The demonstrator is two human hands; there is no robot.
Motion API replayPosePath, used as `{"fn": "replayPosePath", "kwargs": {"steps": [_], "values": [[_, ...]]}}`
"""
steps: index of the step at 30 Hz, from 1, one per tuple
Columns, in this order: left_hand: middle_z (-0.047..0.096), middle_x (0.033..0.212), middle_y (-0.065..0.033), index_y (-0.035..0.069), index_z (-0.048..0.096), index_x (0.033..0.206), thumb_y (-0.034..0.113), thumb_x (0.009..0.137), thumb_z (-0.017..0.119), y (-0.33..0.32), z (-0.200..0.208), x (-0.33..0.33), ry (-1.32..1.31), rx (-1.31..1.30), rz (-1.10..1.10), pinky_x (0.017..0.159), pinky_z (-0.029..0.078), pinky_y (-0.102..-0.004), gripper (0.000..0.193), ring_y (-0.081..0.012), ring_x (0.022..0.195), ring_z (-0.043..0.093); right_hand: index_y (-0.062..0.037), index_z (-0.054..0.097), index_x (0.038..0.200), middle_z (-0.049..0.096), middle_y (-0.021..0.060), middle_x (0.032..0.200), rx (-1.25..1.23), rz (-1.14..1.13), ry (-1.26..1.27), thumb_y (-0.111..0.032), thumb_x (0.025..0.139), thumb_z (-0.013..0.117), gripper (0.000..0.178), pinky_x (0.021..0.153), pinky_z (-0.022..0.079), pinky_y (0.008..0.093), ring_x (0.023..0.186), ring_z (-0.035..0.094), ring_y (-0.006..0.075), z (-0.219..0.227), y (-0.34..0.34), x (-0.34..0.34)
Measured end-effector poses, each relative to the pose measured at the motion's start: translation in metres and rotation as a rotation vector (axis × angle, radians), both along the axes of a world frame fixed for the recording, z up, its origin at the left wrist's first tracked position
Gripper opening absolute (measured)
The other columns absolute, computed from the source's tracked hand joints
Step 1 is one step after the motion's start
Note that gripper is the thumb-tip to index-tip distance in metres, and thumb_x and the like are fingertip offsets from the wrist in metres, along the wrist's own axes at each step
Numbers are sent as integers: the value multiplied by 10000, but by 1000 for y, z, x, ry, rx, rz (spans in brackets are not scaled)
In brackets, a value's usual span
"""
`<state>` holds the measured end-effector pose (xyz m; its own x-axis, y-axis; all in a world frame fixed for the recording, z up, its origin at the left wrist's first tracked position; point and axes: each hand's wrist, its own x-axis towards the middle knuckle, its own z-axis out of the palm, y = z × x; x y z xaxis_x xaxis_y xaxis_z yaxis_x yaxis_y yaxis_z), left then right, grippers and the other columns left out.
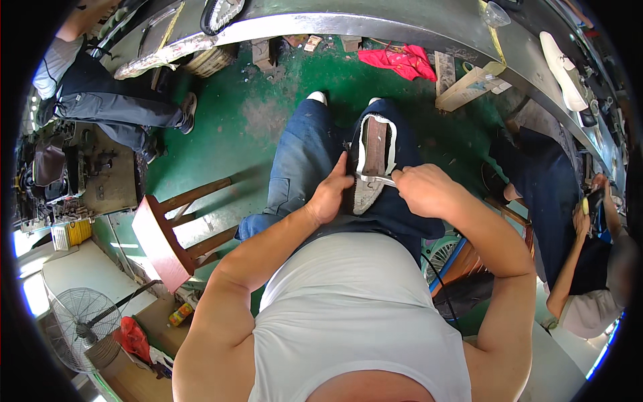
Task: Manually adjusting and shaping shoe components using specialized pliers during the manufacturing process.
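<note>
A shoe (367,201) lies sole up along my right thigh, its light edge folded round a long brown inner piece. My left hand (329,194) is closed against the shoe's left side, thumb pointing up along it; its other fingertips are partly hidden. In my right fist, just right of the shoe, is a silver metal hand tool (379,179). The tool reaches across the shoe, its far end at the left edge. Its handle is mostly covered by my right hand (425,191), so its exact kind does not show.
A long metal-edged bench (321,24) curves across the front, with a white shoe (562,72) on its right part. A wooden stool (164,248) stands left of me, a fan (84,328) behind it. Co-workers (569,214) sit at right and far left. Red cloth (400,61) lies ahead.
</note>
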<state>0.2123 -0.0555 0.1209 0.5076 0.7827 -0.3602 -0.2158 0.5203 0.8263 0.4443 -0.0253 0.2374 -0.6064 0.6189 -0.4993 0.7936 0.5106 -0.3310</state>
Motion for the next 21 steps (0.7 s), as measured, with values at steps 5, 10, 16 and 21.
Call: {"fn": "replayPosePath", "kwargs": {"steps": [5, 10, 16, 21], "values": [[222, 1618, -160, 40, 94, 1587, 522, 1069, 256, 4, 2, 19, 179, -158, 255, 1199, 194, -321, 726, -227, 1487, 216, 25, 619, 944, 669, 244, 838, -215, -136, 229, -222, 888, 648, 255, 774, 503, 524, 842, 645, 451, -37, -1, 3], [500, 1452, -217, -25, 429, 1458, 404, 1082, 322, 12, -48, 26, 464, 125, 417, 1134, 335, -330, 580, -298, 1371, 450, 24, 561, 1011, 645, 249, 972, -173, -352, 386, -203, 890, 639, 268, 818, 497, 505, 930, 628, 440, -56, -44, -14], [458, 1449, -287, -49, 421, 1446, 304, 1073, 346, 19, -32, 21, 744, 432, 252, 1130, 361, -385, 519, -399, 1375, 420, 45, 546, 1090, 633, 245, 1069, 110, -290, 199, -154, 894, 638, 294, 871, 511, 469, 981, 635, 420, -38, -14, 5], [368, 1501, -302, 11, 386, 1489, 268, 1043, 426, 20, -25, 17, 855, 773, 110, 1115, 388, -420, 517, -434, 1361, 417, 20, 546, 1116, 643, 211, 1074, 188, -348, 105, -142, 916, 621, 268, 813, 533, 471, 950, 649, 404, -43, -5, 6]]}}
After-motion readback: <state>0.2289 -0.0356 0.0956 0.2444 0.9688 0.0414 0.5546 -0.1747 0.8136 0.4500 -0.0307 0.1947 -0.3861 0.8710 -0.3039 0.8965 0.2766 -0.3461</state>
